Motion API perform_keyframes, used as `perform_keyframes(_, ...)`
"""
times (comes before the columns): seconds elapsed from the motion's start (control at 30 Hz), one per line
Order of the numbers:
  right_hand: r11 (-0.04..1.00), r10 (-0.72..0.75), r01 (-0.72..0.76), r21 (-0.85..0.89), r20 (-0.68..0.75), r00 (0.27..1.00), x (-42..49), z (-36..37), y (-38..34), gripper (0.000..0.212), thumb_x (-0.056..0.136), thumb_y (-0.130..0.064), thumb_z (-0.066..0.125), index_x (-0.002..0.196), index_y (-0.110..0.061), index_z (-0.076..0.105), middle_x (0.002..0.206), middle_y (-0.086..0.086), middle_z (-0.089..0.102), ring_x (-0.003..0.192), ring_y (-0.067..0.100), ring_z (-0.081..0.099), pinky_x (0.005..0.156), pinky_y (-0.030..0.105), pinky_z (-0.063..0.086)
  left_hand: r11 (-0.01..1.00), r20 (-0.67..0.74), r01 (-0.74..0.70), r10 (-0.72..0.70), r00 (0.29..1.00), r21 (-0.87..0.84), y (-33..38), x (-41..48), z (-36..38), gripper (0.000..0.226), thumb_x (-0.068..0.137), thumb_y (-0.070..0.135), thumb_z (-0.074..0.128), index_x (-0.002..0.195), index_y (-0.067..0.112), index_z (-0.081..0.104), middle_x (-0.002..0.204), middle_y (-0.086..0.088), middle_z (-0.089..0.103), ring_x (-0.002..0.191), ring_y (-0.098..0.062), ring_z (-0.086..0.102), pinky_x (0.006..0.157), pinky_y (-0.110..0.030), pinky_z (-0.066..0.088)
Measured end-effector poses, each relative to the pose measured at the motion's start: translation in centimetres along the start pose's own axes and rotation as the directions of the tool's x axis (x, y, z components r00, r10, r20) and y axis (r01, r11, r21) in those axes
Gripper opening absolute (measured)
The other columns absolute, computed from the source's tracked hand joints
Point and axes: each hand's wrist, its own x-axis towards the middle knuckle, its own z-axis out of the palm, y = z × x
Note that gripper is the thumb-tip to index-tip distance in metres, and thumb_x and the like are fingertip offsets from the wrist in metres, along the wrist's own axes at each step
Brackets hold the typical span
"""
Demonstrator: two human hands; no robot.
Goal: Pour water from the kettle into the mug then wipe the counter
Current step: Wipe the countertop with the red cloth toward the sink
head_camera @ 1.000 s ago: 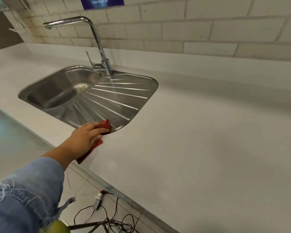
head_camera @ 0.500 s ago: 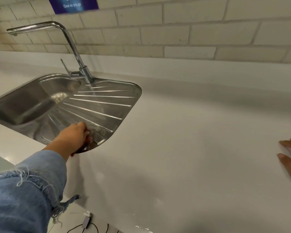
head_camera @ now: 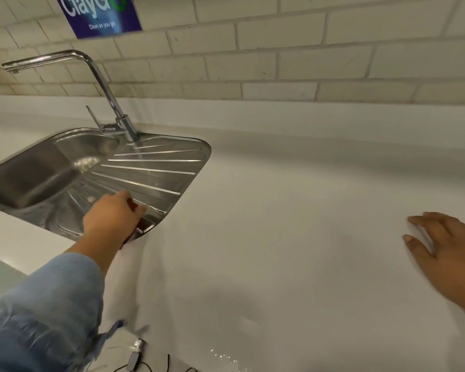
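Note:
My left hand (head_camera: pixel 112 217) grips a red cloth (head_camera: pixel 134 232) at the near right corner of the steel drainboard (head_camera: pixel 151 173); only small bits of the cloth show under the fingers. My right hand (head_camera: pixel 451 253) rests flat on the white counter (head_camera: pixel 293 210) at the right, fingers spread, holding nothing. A few water drops (head_camera: pixel 223 355) glint near the counter's front edge. No kettle or mug is in view.
A steel sink bowl (head_camera: pixel 30 181) lies left of the drainboard, with a tall chrome tap (head_camera: pixel 102 84) behind it. A tiled wall with a blue sign (head_camera: pixel 100 14) backs the counter. Cables and a plug (head_camera: pixel 134 355) lie on the floor below.
My left hand with the cloth moved from the counter's edge onto the drainboard corner. My right hand has come further into view and settled on the counter. The view shifted right.

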Motion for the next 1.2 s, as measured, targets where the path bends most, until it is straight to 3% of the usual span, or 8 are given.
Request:
perform_keyframes(0.37, 0.999, 0.029, -0.024, -0.046, 0.109, 0.994, -0.2, -0.8, -0.3, 0.050, 0.088, -0.068, 0.022, 0.131, -0.044, 0.033, 0.135, -0.014, 0.040, 0.120, 0.020, 0.049, 0.091, 0.052, 0.049, 0.751, 0.018, -0.607, 0.632, 0.774, -0.260, 6.7, -11.3, 3.5, 0.052, 0.090, 0.048, 0.036, 0.137, 0.030, 0.048, 0.149, 0.000, 0.040, 0.142, -0.021, 0.027, 0.115, -0.042, 0.027)
perform_keyframes(0.47, 0.999, 0.031, -0.026, -0.038, 0.119, 0.992, -0.2, -1.1, -0.8, 0.051, 0.088, -0.067, 0.022, 0.131, -0.042, 0.035, 0.134, -0.012, 0.042, 0.121, 0.022, 0.049, 0.091, 0.052, 0.048, 0.795, 0.000, -0.512, 0.542, 0.841, -0.325, 4.3, -5.1, 4.1, 0.041, 0.093, 0.028, 0.045, 0.129, 0.014, 0.058, 0.142, -0.010, 0.049, 0.136, -0.024, 0.039, 0.115, -0.029, 0.023)
perform_keyframes(0.6, 0.999, 0.049, -0.048, -0.008, 0.043, 0.998, -0.4, -2.5, -2.1, 0.051, 0.088, -0.066, 0.021, 0.128, -0.040, 0.041, 0.134, -0.010, 0.044, 0.123, 0.024, 0.047, 0.097, 0.053, 0.043, 0.966, 0.014, -0.187, 0.193, 0.981, -0.175, 2.5, -0.2, 3.0, 0.033, 0.094, 0.017, 0.044, 0.120, 0.009, 0.063, 0.126, -0.019, 0.059, 0.112, -0.039, 0.053, 0.097, -0.045, 0.045)
perform_keyframes(0.7, 0.998, 0.064, -0.065, 0.027, 0.045, 0.997, -0.6, -3.6, -3.3, 0.046, 0.090, -0.058, 0.028, 0.128, -0.038, 0.044, 0.137, -0.005, 0.045, 0.126, 0.026, 0.043, 0.103, 0.051, 0.035, 0.897, -0.126, -0.284, 0.256, 0.958, -0.339, 7.1, -3.7, 1.4, 0.033, 0.092, 0.017, 0.049, 0.121, 0.011, 0.063, 0.123, -0.014, 0.061, 0.111, -0.035, 0.055, 0.096, -0.036, 0.042)
perform_keyframes(0.83, 0.996, 0.070, -0.076, 0.043, 0.115, 0.991, -1.0, -4.8, -4.2, 0.045, 0.093, -0.049, 0.034, 0.133, -0.032, 0.044, 0.142, -0.002, 0.042, 0.132, 0.024, 0.035, 0.108, 0.047, 0.024, 0.670, -0.094, -0.504, 0.549, 0.831, -0.545, 16.7, -14.8, -0.5, 0.035, 0.091, 0.017, 0.049, 0.124, 0.014, 0.061, 0.127, -0.006, 0.060, 0.117, -0.022, 0.054, 0.099, -0.022, 0.035)
perform_keyframes(0.97, 0.996, 0.062, -0.070, 0.055, 0.132, 0.989, -1.4, -5.1, -4.3, 0.046, 0.093, -0.048, 0.033, 0.135, -0.031, 0.043, 0.144, -0.001, 0.041, 0.134, 0.025, 0.033, 0.109, 0.046, 0.023, 0.435, -0.080, -0.681, 0.807, 0.585, -0.589, 22.9, -26.4, -1.1, 0.037, 0.095, 0.023, 0.044, 0.129, 0.013, 0.056, 0.128, -0.009, 0.057, 0.116, -0.029, 0.051, 0.103, -0.036, 0.039)
perform_keyframes(1.13, 0.998, 0.043, -0.050, 0.038, 0.157, 0.987, -1.4, -5.2, -4.2, 0.050, 0.094, -0.048, 0.030, 0.138, -0.028, 0.041, 0.148, 0.001, 0.037, 0.137, 0.025, 0.030, 0.112, 0.048, 0.022, 0.262, -0.074, -0.867, 0.944, 0.321, -0.424, 19.1, -30.9, 1.6, 0.046, 0.090, 0.037, 0.047, 0.135, 0.026, 0.050, 0.148, 0.000, 0.041, 0.139, -0.028, 0.029, 0.110, -0.044, 0.031)
perform_keyframes(1.2, 0.998, 0.039, -0.044, 0.035, 0.155, 0.987, -1.5, -5.2, -4.1, 0.050, 0.094, -0.047, 0.030, 0.139, -0.027, 0.041, 0.149, 0.002, 0.037, 0.138, 0.025, 0.030, 0.112, 0.048, 0.021, 0.269, -0.078, -0.862, 0.940, 0.332, -0.429, 16.7, -28.8, 1.6, 0.044, 0.088, 0.033, 0.049, 0.128, 0.020, 0.059, 0.140, -0.006, 0.051, 0.134, -0.030, 0.040, 0.109, -0.042, 0.036)
